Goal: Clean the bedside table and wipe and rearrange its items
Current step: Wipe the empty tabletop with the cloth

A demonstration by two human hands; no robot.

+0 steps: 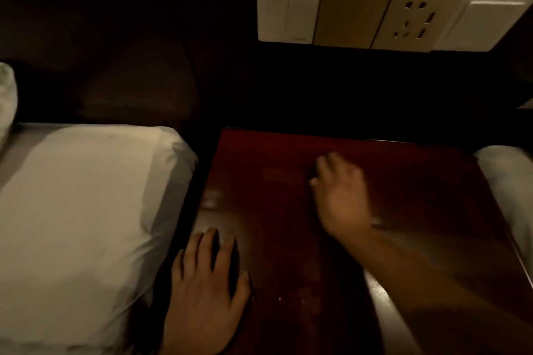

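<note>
Our bedside table (418,196) sits in the middle, with the bed (86,196) at 9 o'clock. Our left hand (206,291) lies flat on it at 7 o'clock, fingers spread, likely to lean on. Our right hand (340,193) reaches over the middle, well apart. It is too blurry to tell if it holds anything.

No lettering, label or number is legible on the wall plates (290,7) or the bedside table (288,181).
</note>
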